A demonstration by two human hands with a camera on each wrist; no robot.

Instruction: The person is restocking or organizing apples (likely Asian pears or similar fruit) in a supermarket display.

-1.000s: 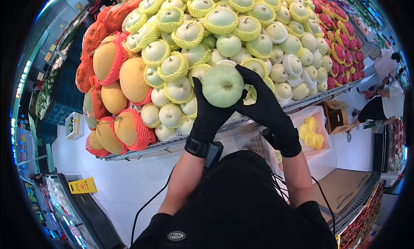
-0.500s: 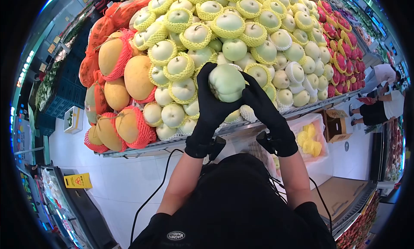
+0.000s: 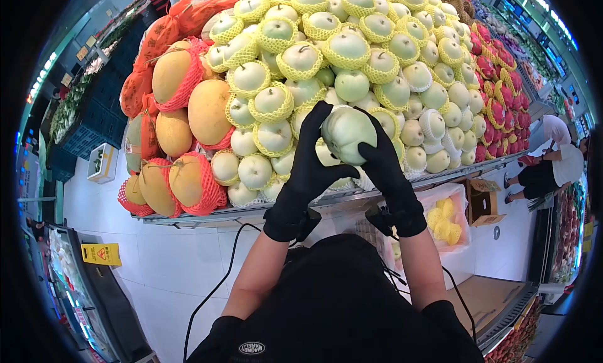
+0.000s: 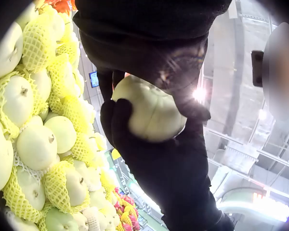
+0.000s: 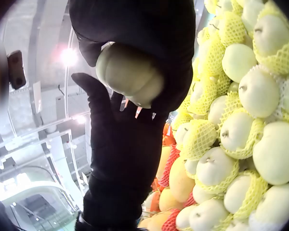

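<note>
1 green fruit (image 3: 347, 134), new tilt

Beyond the held fruit (image 3: 347, 135), piled fruit (image 3: 349, 46) blocks passage, while room opens above the floor (image 3: 169, 256) leftward.

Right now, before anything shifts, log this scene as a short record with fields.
Held fruit: one pale green melon, no net visible on it
Right hand: right hand grips the melon, thumb on its near side
Left hand: left hand beside it, thumb extended off the fruit; finger contact unclear
Ahead: heaped pale green fruit, many in yellow foam nets
Display left: large yellow melons, some in red nets
Display right: dark pink fruit
Floor, left: yellow sign
</note>
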